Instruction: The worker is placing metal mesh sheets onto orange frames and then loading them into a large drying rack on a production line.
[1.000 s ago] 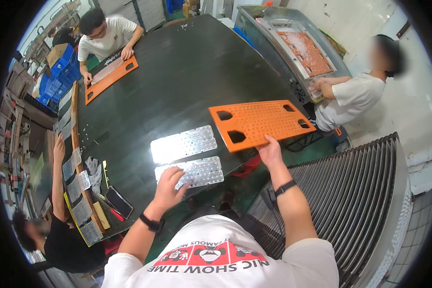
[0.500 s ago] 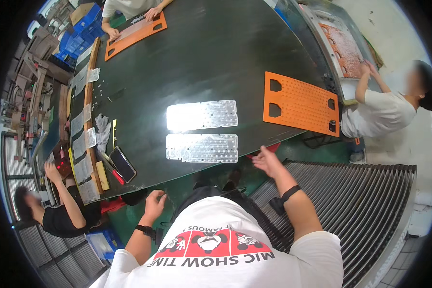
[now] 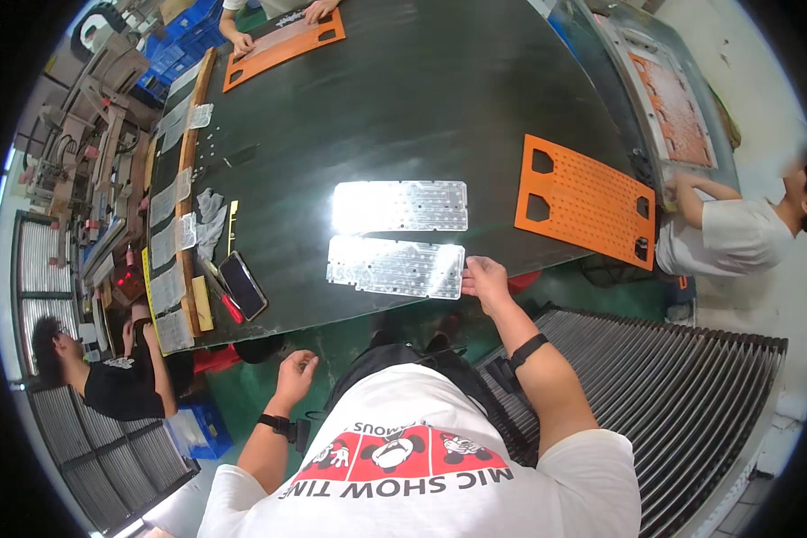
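Two shiny silver perforated plates lie on the dark table [image 3: 403,99], one behind the other. My right hand [image 3: 486,282] pinches the right end of the near plate [image 3: 394,266], thumb and fingers at its edge. That plate sits slightly askew, its right end nearer to me. The far plate [image 3: 400,206] lies straight, with nobody touching it. Off the table's front edge hangs my left hand [image 3: 294,377], its fingers loosely curled and nothing visible in them.
An orange perforated board [image 3: 585,202] lies at the table's right. At left are a phone [image 3: 242,285], a grey cloth [image 3: 210,224] and a wooden strip [image 3: 188,179]. A co-worker handles another orange board [image 3: 284,49] at the far left. A ribbed rack [image 3: 637,403] stands right.
My right hand has moved in to the near plate and taken hold of its right end. The plate has turned slightly. My left hand stays low. The whole view has shifted a little.
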Demonstrator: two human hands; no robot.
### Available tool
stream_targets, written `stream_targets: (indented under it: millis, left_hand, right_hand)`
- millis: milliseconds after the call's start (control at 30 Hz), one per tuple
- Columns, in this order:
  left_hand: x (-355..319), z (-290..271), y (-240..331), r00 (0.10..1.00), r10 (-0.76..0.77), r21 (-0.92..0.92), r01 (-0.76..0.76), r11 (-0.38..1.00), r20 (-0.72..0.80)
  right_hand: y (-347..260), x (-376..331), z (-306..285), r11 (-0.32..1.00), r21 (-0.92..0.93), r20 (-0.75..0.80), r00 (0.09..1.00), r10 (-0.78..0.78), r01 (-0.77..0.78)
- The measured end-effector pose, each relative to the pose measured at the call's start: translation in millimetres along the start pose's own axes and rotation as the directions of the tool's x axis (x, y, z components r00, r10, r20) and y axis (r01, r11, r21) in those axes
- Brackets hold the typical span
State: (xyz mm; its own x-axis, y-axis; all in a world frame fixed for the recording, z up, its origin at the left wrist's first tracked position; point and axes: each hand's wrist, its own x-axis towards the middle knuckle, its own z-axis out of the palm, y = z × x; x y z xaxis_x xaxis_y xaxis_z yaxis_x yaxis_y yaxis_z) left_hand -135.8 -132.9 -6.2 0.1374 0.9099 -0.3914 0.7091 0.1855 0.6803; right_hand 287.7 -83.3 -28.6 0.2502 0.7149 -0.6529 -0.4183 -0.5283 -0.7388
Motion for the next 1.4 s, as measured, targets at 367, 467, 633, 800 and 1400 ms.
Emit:
stream_targets:
  millis: [367,467,633,800,1400]
  left_hand:
    - [20.0,-16.0,26.7,0.991,0.102,0.051,-0.107,0.993,0.088]
    - [46.8,-26.4,45.7,0.942,0.253,0.094,-0.278,0.956,0.219]
    - [111.3,-12.2,66.6,0.674,0.632,0.103,-0.711,0.695,0.382]
    - [167.1,7.9,57.9,0.278,0.849,0.106,-0.960,0.258,0.449]
    - [188.3,20.1,56.5,-0.027,0.873,0.019,-0.999,-0.042,0.488]
  right_hand:
    - [37.1,3.0,-7.2,0.839,-0.461,-0.101,0.922,-0.374,0.290]
    - [30.2,-33.0,-8.1,0.800,-0.551,-0.228,0.881,-0.416,0.235]
    - [11.3,-109.2,-11.6,0.696,-0.665,-0.359,0.701,-0.617,0.272]
    - [-15.9,-183.2,20.5,0.651,-0.699,-0.434,0.547,-0.716,0.297]
    - [-4.7,-725.0,135.4,0.957,-0.291,-0.865,-0.428,-0.261,0.005]
